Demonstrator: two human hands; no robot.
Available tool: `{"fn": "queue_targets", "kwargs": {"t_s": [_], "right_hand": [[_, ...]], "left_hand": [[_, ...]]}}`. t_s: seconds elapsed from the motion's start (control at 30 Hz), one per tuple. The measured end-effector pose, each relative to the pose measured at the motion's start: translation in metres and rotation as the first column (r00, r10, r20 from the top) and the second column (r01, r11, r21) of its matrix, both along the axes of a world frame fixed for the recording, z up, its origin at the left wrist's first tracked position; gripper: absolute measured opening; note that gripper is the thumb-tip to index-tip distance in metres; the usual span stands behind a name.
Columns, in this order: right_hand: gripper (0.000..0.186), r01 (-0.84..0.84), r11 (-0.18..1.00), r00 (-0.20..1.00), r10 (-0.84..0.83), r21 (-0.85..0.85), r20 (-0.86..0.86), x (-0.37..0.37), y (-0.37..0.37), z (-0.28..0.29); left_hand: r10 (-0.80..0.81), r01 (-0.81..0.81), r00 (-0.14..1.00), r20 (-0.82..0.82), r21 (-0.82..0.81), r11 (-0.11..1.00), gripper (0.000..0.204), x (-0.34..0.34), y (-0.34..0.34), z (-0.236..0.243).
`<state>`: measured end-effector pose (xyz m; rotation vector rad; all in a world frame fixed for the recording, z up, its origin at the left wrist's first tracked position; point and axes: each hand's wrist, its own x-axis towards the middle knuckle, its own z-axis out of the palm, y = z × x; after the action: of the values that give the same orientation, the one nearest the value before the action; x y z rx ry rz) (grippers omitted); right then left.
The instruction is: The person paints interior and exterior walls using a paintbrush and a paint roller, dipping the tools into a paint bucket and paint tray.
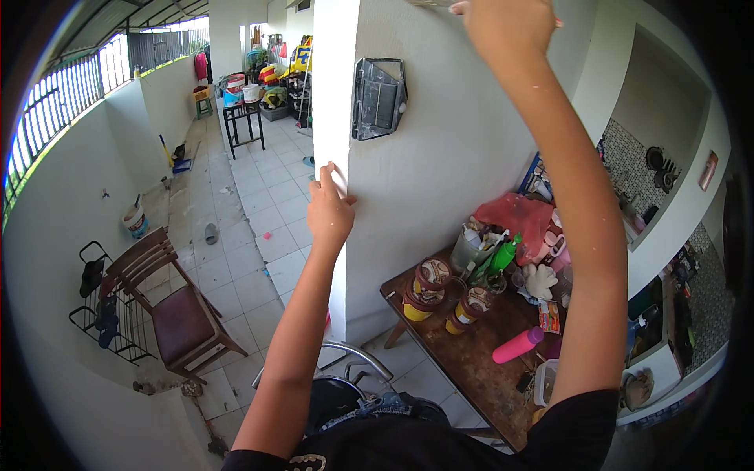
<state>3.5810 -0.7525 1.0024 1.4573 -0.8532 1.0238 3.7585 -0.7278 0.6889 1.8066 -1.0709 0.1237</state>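
My left hand (331, 212) rests against the white corner (336, 118) of the pillar, fingers apart and holding nothing. My right hand (510, 27) is raised to the top edge, its fingers around a greyish flat object (428, 3) that is mostly cut off by the frame. Between my hands, a dusty black plastic piece (378, 98) is on the grey wall (448, 157). Under me is part of a metal-framed chair (353, 345).
A wooden table (416, 353) at lower right holds tubs, bottles, a red bag and a pink bottle (514, 345). A wooden chair (181, 322) and shoe rack (118, 337) stand left. Tiled passage leads back to a black stand (243, 118) and buckets. A wall opening shows a kitchen.
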Motion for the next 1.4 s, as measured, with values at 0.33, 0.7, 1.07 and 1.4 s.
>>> {"fn": "queue_targets", "kwargs": {"t_s": [0.33, 0.7, 1.07, 1.4], "right_hand": [[0.028, 0.037, 0.946, 0.985, 0.02, 0.321, -0.172, -0.011, -0.013, -0.023], [0.017, 0.106, 0.953, 0.974, -0.157, 0.285, 0.161, -0.005, -0.028, -0.014], [0.024, 0.06, 0.915, 0.998, -0.065, 0.398, -0.002, -0.002, -0.039, -0.039], [0.025, -0.084, 0.904, 0.967, -0.028, 0.42, 0.253, -0.029, -0.056, -0.061]], "left_hand": [[-0.016, 0.017, 0.997, -0.071, 0.017, 1.0, 0.071, -0.001, 0.004, 0.009], [-0.047, 0.047, 0.996, -0.07, 0.003, 0.999, 0.072, 0.004, 0.007, 0.01], [-0.081, 0.08, 0.995, -0.058, -0.015, 0.997, 0.072, 0.003, 0.007, 0.014], [-0.067, 0.067, 0.998, -0.021, -0.01, 0.998, 0.074, 0.013, 0.002, 0.005]]}}
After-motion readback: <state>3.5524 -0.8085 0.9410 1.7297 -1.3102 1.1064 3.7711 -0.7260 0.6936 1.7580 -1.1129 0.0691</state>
